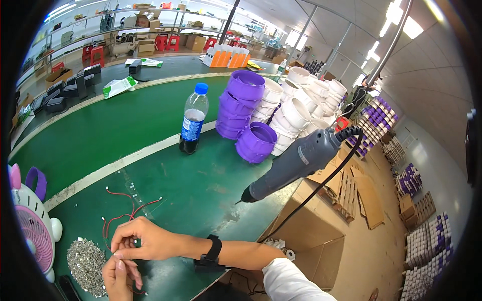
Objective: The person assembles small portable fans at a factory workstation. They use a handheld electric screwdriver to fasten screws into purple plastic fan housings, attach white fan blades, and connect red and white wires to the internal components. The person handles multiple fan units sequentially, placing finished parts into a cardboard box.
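My right hand (136, 242) reaches in from the right, thumb and forefinger pinched together. Just below it, my left hand (119, 281) is also closed in a pinch, and the fingertips of both hands meet. Whatever is between them is too small to make out. Thin red wires (131, 214) with small white ends lie on the green table just beyond my right hand. A short red wire end (139, 292) shows beside my left palm; I cannot tell whether it is held. Left of my hands is a heap of small silvery metal parts (85, 266).
A grey electric screwdriver (291, 165) hangs bit-down at the right on a black cable. Beyond it stand stacked purple rings (256, 142) and white rings (292, 114). A bottle (194, 118) stands mid-table. A pink-and-white fan (36, 231) is at far left, an open carton (321, 256) at right.
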Motion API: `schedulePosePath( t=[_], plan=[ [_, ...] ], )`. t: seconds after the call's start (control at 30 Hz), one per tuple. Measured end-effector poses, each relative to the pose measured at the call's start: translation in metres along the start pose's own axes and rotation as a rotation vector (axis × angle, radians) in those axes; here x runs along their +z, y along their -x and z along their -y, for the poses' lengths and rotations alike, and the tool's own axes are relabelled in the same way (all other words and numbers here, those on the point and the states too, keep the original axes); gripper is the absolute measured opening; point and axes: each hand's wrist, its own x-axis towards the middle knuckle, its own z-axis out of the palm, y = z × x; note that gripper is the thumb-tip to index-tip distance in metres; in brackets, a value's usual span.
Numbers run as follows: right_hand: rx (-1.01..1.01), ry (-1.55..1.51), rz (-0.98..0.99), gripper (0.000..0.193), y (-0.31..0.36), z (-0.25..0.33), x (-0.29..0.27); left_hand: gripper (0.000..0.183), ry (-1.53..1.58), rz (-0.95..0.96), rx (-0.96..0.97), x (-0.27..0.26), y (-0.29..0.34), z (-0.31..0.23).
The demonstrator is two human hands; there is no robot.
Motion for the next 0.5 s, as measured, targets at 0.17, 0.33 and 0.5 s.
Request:
schedulePosePath(
  t=[0.17, 0.33, 0.5],
  plan=[
    [-0.102, 0.068, -0.028, 0.014, -0.001, 0.007, -0.005, 0.028, 0.096, -0.037, -0.016, 0.003, -0.002, -0.003],
    [-0.157, 0.152, 0.023, 0.013, -0.002, 0.018, -0.005, 0.026, 0.021, -0.072, 0.023, 0.005, -0.002, -0.001],
    [-0.177, 0.171, 0.029, 0.012, -0.002, 0.02, -0.005, 0.025, -0.017, -0.09, 0.073, 0.002, -0.004, 0.003]
  ],
)
